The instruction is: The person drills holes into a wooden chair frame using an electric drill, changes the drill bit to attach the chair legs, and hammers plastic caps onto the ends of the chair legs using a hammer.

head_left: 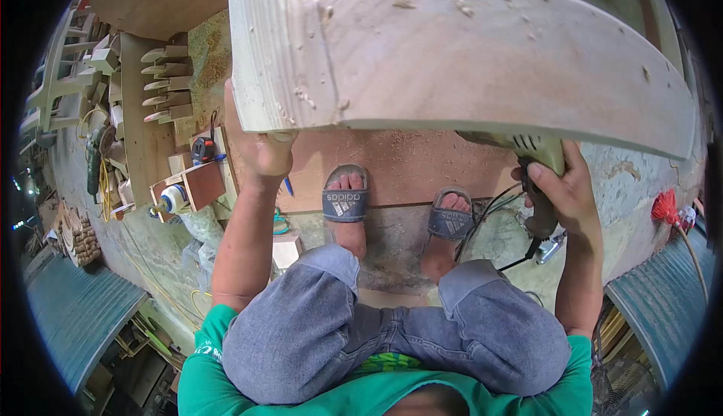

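Note:
A pale wooden workpiece [482,58], a curved panel joined to a thick post [279,47], fills the upper part of the head view. Wood shavings lie on its top. My left hand [263,151] grips the post's near end from below and the side; most of its fingers are hidden by the wood. My right hand [568,194] is wrapped round the dark handle of a green corded power drill [548,152]. The drill's body reaches under the curved panel, so its front end is hidden.
Shavings cover a reddish board [399,156] beneath my sandalled feet. To the left are a tape measure [202,150], a glue bottle [175,198], stacked wooden parts [169,84] and an angle grinder [96,158]. A red brush [666,209] stands right; the drill's cord [516,263] runs near my right foot.

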Demonstrator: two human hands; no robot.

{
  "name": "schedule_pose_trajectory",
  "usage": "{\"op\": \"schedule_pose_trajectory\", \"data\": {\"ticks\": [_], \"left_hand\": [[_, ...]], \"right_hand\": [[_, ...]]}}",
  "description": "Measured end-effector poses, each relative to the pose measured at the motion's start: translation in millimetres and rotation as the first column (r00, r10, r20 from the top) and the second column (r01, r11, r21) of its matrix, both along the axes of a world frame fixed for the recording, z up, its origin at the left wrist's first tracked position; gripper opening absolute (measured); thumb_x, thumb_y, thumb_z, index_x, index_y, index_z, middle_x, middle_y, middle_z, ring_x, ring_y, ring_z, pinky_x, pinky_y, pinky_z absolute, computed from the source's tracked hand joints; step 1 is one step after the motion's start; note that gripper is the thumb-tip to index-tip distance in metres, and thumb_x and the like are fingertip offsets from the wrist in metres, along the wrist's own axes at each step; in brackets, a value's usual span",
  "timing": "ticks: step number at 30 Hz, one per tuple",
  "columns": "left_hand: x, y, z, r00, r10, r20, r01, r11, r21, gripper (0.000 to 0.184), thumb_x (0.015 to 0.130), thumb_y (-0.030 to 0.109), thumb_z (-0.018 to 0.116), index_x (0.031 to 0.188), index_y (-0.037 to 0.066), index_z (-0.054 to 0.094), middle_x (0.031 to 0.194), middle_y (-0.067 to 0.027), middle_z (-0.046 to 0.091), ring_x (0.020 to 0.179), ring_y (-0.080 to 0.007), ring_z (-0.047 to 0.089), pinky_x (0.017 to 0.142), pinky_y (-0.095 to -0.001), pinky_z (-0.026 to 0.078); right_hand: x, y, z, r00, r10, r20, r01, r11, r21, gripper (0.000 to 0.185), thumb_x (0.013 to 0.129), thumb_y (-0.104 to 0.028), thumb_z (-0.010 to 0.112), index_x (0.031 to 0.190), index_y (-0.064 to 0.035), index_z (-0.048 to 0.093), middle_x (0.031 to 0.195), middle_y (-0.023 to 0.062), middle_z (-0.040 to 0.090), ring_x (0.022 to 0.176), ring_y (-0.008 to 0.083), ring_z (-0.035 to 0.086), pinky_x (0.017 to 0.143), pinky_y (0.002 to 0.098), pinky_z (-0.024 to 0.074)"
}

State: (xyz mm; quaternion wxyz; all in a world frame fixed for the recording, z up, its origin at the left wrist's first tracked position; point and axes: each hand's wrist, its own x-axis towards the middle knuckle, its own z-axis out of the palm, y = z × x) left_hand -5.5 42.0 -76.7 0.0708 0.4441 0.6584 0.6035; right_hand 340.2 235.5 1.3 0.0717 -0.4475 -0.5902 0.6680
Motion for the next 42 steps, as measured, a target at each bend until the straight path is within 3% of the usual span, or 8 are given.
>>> {"op": "schedule_pose_trajectory", "data": {"ticks": [10,17,26,29,31,35,38,42], "left_hand": [[12.2,3.2,8.4,0.996,0.033,0.078,-0.034,0.999,0.014,0.066,0.082,0.048,0.071,0.116,-0.005,0.049,0.102,-0.0074,0.056,0.092,-0.0155,0.052,0.083,-0.0301,0.042],[-0.3,5.6,-2.0,0.997,-0.050,-0.066,0.055,0.996,0.065,0.069,0.082,0.053,0.071,0.114,-0.004,0.049,0.099,-0.0063,0.055,0.090,-0.0144,0.052,0.081,-0.0296,0.042],[-0.6,7.2,-0.9,0.992,-0.049,-0.118,0.058,0.996,0.073,0.074,0.084,0.057,0.066,0.116,-0.006,0.047,0.101,-0.0081,0.054,0.093,-0.0151,0.051,0.083,-0.0302,0.041],[2.0,4.1,-0.7,0.998,-0.027,-0.048,0.029,0.999,0.040,0.075,0.084,0.059,0.065,0.116,-0.006,0.046,0.102,-0.0081,0.053,0.093,-0.0152,0.051,0.083,-0.0304,0.041],[7.9,-2.3,-1.1,0.998,0.003,0.068,-0.002,1.000,-0.007,0.074,0.084,0.059,0.065,0.116,-0.005,0.046,0.101,-0.0081,0.053,0.092,-0.0152,0.050,0.083,-0.0302,0.041],[11.3,-0.8,2.4,0.988,-0.047,0.144,0.043,0.999,0.034,0.071,0.086,0.058,0.065,0.114,-0.004,0.046,0.100,-0.0081,0.054,0.090,-0.0148,0.051,0.082,-0.0293,0.042],[10.6,7.8,8.8,0.992,-0.088,0.086,0.079,0.992,0.102,0.067,0.088,0.055,0.065,0.114,-0.004,0.045,0.098,-0.0084,0.055,0.083,-0.0135,0.055,0.074,-0.0272,0.045],[3.3,9.2,8.4,0.986,-0.163,0.041,0.158,0.982,0.102,0.067,0.088,0.053,0.065,0.116,-0.004,0.045,0.096,-0.0089,0.057,0.077,-0.0126,0.059,0.067,-0.0256,0.048]], "right_hand": [[-10.8,-11.4,-2.8,0.993,0.002,-0.116,-0.011,0.997,-0.072,0.065,0.089,-0.012,0.063,0.144,0.0028,0.030,0.110,0.0130,0.059,0.089,0.0183,0.066,0.055,0.0256,0.0545],[-16.2,-14.2,-11.6,0.989,0.007,-0.145,-0.022,0.994,-0.105,0.060,0.090,-0.009,0.062,0.141,0.0024,0.033,0.112,0.0127,0.058,0.090,0.0181,0.066,0.056,0.0258,0.0545],[-20.2,-1.3,-21.8,0.975,0.197,0.108,-0.202,0.979,0.035,0.060,0.090,-0.025,0.069,0.137,0.0008,0.042,0.096,0.0050,0.061,0.074,0.0086,0.058,0.059,0.0234,0.0483],[-33.5,-1.3,-12.9,0.955,0.210,0.207,-0.229,0.971,0.072,0.066,0.088,-0.032,0.072,0.135,0.0037,0.044,0.099,0.0087,0.062,0.073,0.0108,0.058,0.062,0.0255,0.0495],[-32.9,-0.4,-17.8,0.925,0.235,0.299,-0.312,0.918,0.243,0.072,0.087,-0.033,0.073,0.137,0.0065,0.042,0.106,0.0146,0.062,0.082,0.0164,0.062,0.071,0.0290,0.0512],[-34.0,-2.6,-23.9,0.924,0.218,0.315,-0.319,0.892,0.320,0.081,0.084,-0.036,0.075,0.139,0.0105,0.038,0.122,0.0231,0.058,0.107,0.0258,0.059,0.089,0.0344,0.0488],[-36.7,-1.7,-22.8,0.928,0.240,0.286,-0.338,0.865,0.370,0.085,0.083,-0.038,0.076,0.140,0.0115,0.036,0.125,0.0244,0.057,0.108,0.0268,0.060,0.089,0.0347,0.0495],[-46.5,-1.0,-12.1,0.929,0.231,0.289,-0.294,0.935,0.197,0.087,0.082,-0.041,0.076,0.140,0.0113,0.037,0.125,0.0252,0.056,0.111,0.0284,0.059,0.093,0.0361,0.0477]]}}
